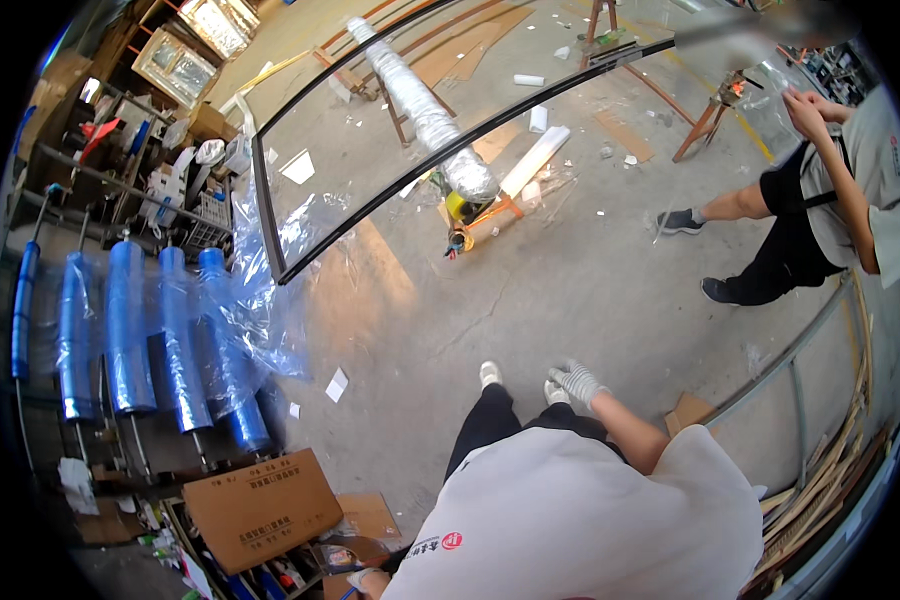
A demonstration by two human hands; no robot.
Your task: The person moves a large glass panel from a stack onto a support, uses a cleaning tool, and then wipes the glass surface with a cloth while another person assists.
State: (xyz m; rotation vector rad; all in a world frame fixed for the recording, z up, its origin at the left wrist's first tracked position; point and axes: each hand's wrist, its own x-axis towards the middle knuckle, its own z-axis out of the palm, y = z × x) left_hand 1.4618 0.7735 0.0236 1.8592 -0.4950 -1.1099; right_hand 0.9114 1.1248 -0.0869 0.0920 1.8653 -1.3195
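My right hand [577,382] wears a grey knit glove and hangs beside my hip, fingers loosely apart, holding nothing. Only a bit of my left hand [363,578], also gloved, shows at the lower edge beside a brown cardboard box [260,510]; whether it grips anything is unclear. Ahead of me stands a large glass panel in a black frame [263,205], tilted, with loose clear plastic film [270,300] hanging off its near corner. A co-worker [830,200] at the right has both hands up at the panel's far end.
Several rolls of blue film [130,330] hang on a rack at the left. A long bundle wrapped in silver [425,110] rests on sawhorses behind the panel. Metal bars and wood strips [820,470] lie at the right. Paper scraps dot the concrete floor.
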